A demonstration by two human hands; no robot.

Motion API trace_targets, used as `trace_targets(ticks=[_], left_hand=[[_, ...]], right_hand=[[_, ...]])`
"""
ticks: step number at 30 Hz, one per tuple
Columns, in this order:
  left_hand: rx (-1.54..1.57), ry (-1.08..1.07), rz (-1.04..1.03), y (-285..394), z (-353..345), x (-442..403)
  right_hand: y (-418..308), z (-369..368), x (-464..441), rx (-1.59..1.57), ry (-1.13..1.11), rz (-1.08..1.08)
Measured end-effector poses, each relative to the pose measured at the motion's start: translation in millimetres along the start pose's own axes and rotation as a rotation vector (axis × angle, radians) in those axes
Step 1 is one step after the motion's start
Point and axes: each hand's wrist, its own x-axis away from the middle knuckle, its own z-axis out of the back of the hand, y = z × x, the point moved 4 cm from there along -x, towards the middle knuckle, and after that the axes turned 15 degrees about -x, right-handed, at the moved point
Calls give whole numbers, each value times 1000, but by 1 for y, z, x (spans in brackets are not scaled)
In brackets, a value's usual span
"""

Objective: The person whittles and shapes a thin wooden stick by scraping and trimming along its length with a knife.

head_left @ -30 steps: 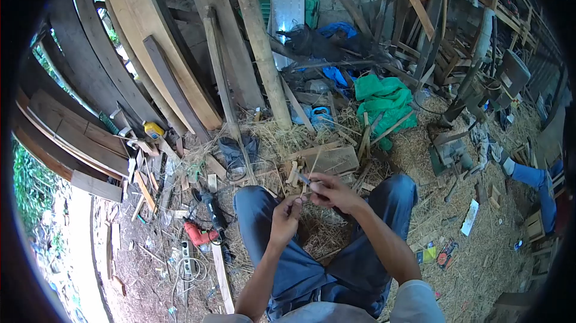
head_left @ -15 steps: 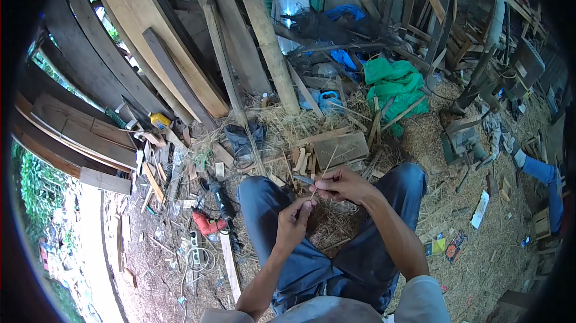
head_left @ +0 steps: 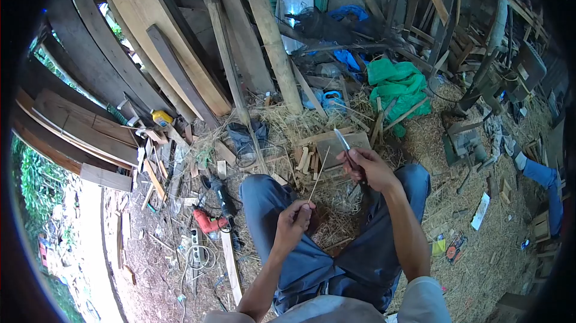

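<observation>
Earthen-looking floor (head_left: 495,266), covered in wood shavings and loose straw; on it, to the left, one red power tool (head_left: 209,222), with one dark power tool (head_left: 223,199) just beside; one socket strip (head_left: 196,240), pale cable (head_left: 210,257) looped near it; one long pale batten (head_left: 230,263); ahead, one dark plastic bag (head_left: 241,138); several small wood offcuts (head_left: 307,162), clustered beside one flat board (head_left: 354,140); to the right, one whitish strip (head_left: 480,211), material unclear; one yellow item (head_left: 439,246), beside one orange-and-black item (head_left: 455,250), both too small to identify.
</observation>
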Motion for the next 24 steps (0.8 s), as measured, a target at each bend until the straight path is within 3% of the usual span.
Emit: trace_targets(ticks=[5,7,11,13,14,17,19,22,24], left_hand=[[-31,-19,-25,0,-1,-2],[-97,-17,-17,2,-1,-1],[-239,45,-96,5,2,-2],[-288,71,-142,7,2,-3],[-299,95,-171,9,3,-4],[-314,145,-201,8,6,-6],[-309,176,-202,5,10,-9],[-343,188,-223,8,8,-12],[-426,255,-259,16,11,-11]], right_hand=[[0,0,-1,110,60,311],[-5,-10,4,348,18,497],[1,-23,9,406,163,462],[6,-27,9,764,144,405],[10,-27,10,764,143,404],[17,-34,9,916,58,467],[3,-31,13,802,287,679],[33,-36,10,1094,159,665],[19,-31,8,960,207,681]])
